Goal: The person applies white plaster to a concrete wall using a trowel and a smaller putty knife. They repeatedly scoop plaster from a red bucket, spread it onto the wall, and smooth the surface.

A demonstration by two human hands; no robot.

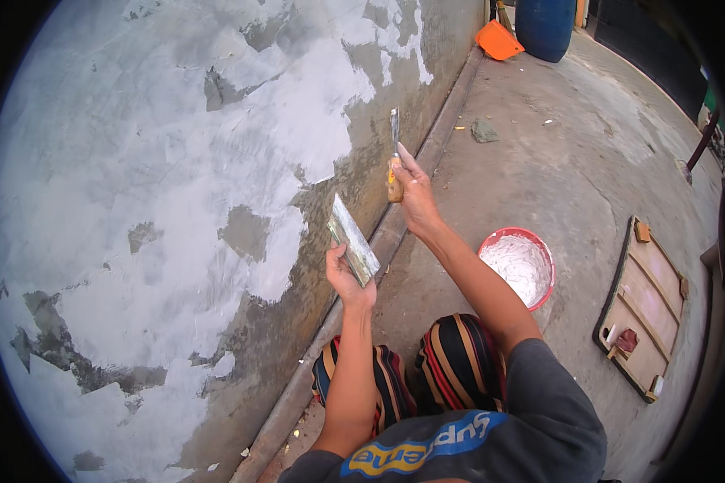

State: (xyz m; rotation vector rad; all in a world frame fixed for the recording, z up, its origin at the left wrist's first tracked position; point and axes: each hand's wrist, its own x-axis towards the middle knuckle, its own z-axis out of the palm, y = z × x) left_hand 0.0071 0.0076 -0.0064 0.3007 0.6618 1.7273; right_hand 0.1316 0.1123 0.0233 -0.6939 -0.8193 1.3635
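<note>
My left hand [349, 278] is closed on a flat rectangular plastering trowel [353, 237], its blade tilted and smeared with white. A little farther off and to the right, my right hand [415, 191] grips the wooden handle of a putty knife [394, 149], whose narrow blade points up and away from me. Both tools are held apart, in front of the wall [177, 177]. White filler covers much of that wall in uneven patches, with bare grey cement showing between them and along its lower part. To the right of my right forearm stands a red bucket [551, 278] of white paste.
A framed wooden panel [648, 298] lies on the concrete floor [572, 177] at the right, small items on it. Farther away are a stone [484, 131], an orange dustpan [499, 40] and a blue barrel [544, 28]. A low ledge [399, 221] follows the wall's foot.
</note>
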